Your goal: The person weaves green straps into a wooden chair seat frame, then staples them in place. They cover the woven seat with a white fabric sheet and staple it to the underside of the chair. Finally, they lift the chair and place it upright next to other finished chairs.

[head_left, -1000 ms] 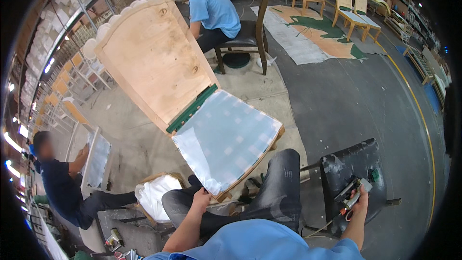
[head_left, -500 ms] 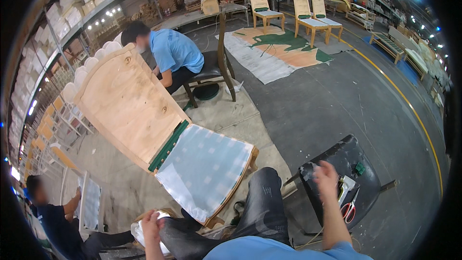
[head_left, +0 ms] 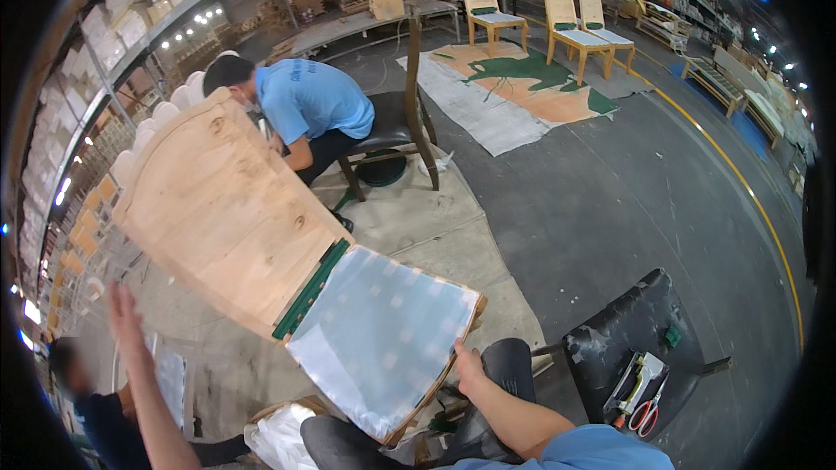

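Note:
A bare wooden chair (head_left: 231, 218) is in front of me, its back leaning to the far left. Pale blue checked fabric (head_left: 383, 331) covers its seat, and a green strip (head_left: 309, 292) runs along the joint between seat and back. My right hand (head_left: 468, 370) grips the seat's right front edge, with part of the fingers hidden by the rim. Over on the left, my left hand (head_left: 126, 318) is raised in the air with its fingers stretched out, holding nothing and apart from the chair back.
A worn black chair seat (head_left: 623, 322) at the right bears a staple gun (head_left: 643, 379), scissors (head_left: 645, 418) and a green scrap (head_left: 671, 336). A white bag (head_left: 283, 437) sits by my left knee. One co-worker (head_left: 313, 100) sits beyond the chair, another (head_left: 100, 409) at the lower left.
My right hand has come from above the black seat to the wooden chair's edge. My left hand has risen from beside my knee toward the far left, its fingers now extended.

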A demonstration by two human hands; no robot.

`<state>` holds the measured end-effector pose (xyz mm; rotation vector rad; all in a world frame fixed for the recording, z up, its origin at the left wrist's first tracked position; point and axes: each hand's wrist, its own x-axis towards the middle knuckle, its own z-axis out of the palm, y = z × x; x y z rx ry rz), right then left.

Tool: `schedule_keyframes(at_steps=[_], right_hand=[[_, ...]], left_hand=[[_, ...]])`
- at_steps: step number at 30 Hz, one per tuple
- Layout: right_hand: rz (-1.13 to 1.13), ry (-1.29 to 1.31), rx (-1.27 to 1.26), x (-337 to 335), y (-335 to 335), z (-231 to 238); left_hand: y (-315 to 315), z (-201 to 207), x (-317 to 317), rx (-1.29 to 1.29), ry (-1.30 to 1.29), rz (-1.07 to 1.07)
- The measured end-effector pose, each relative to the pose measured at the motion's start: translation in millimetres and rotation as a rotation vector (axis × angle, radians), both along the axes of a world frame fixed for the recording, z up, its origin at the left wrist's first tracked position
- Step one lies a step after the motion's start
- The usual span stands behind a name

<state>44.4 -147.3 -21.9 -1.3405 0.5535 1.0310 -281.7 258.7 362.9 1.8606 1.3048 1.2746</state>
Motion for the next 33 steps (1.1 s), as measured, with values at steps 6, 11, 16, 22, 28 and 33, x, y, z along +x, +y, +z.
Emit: schedule_keyframes(at_steps=[6,11,16,22,28,33], right_hand=[[-0.204,0.132,0.111,23,35,0],[-0.491,0.171,0.215,49,39,-14],[-0.525,0.386,0.181,61,38,18],[-0.691,0.347,0.370,71,-17,32],[-0.851,0.376,0.333,98,-75,84],[-0.940,0.357,0.286,152,-110,118]], left_hand=[[145,58,45,-0.241,-0.315,0.017],[182,52,112,-0.228,-0.663,-0.214],[163,68,136,-0.363,-0.784,-0.077],[143,112,204,-0.437,-0.804,-0.136],[96,143,289,-0.528,-0.830,-0.264],[39,189,361,-0.452,-0.835,-0.339]])
